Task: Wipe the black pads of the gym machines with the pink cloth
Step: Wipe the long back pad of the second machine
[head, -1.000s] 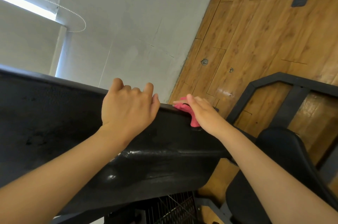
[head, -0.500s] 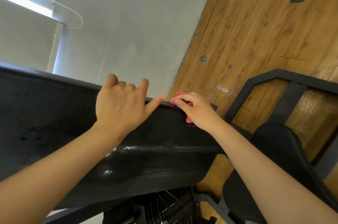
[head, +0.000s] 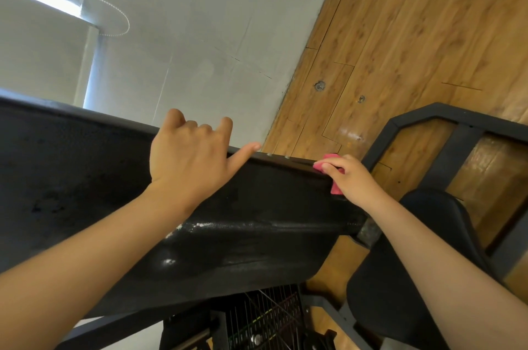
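A person's left hand (head: 188, 161) grips the far upper edge of a long black pad (head: 257, 221), four fingers curled over the rim and out of sight behind it, the thumb stretched flat along the edge towards the other hand. The right hand (head: 350, 178) sits further along the same edge, at the pad's end, its fingers bent round a pink cloth (head: 336, 189) and pressing it against the corner. Only two bits of the cloth show, a fold above the knuckles and a tail below the palm. The two hands are apart, with a bare stretch of rim between them, and both forearms reach in from the lower corners.

The pad's vinyl looks dull and pebbled under the left wrist. Below both hands a raised seam runs across it, shiny and flecked with whitish specks, and a small bright glint lies lower down.

Beneath the right forearm is a second black pad (head: 400, 292), rounded and smooth. Beyond the right hand an angled dark metal frame (head: 414, 115) stands on a wooden floor (head: 414, 35) with two bolt heads (head: 320, 85) set in the planks. Beyond the left hand rises a pale grey wall (head: 200, 21) with a looped bead cord (head: 114, 9). A wire grille (head: 265, 318) shows under the pad, between the forearms
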`<move>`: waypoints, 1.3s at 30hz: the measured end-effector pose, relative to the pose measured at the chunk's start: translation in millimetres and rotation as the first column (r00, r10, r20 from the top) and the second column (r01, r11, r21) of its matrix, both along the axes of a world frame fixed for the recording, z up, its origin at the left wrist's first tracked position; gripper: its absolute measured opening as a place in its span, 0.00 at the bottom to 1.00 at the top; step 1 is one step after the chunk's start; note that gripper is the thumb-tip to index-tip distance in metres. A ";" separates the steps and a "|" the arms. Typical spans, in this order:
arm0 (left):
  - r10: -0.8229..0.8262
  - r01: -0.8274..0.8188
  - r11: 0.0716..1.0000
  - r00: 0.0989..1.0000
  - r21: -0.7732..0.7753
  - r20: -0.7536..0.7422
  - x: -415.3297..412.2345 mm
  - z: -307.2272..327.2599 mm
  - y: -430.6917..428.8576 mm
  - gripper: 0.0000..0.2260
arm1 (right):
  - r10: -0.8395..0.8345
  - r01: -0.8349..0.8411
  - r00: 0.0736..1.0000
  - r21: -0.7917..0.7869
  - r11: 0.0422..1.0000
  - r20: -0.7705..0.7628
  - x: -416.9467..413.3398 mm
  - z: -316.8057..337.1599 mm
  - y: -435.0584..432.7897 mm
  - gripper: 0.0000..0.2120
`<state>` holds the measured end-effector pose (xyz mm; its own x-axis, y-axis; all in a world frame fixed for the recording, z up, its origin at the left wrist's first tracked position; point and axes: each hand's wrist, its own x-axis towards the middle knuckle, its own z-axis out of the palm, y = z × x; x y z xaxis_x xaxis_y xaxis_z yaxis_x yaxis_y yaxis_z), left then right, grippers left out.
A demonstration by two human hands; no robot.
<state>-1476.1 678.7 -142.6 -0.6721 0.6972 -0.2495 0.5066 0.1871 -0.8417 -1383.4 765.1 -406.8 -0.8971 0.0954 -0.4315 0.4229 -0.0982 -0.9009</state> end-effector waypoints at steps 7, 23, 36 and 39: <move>0.011 -0.011 1.000 1.000 -0.008 -0.001 -0.6 -1.6 0.2 0.29 | -0.120 0.121 0.991 -0.019 0.992 0.065 8.4 -16.0 4.9 0.11; 0.021 -0.021 1.000 1.000 -0.008 0.005 -1.1 -0.7 1.4 0.29 | 0.001 -0.007 0.999 -0.143 0.990 -0.041 -17.4 4.2 0.8 0.08; 0.037 -0.039 0.999 0.998 0.029 0.041 -1.5 -0.9 2.9 0.29 | -0.088 0.097 0.985 -0.051 0.994 0.150 14.2 -59.3 14.4 0.11; 0.038 -0.040 0.999 0.998 0.034 0.049 -1.7 -1.1 1.3 0.28 | -0.323 0.351 0.919 -0.094 0.932 0.225 16.6 -63.0 16.7 0.15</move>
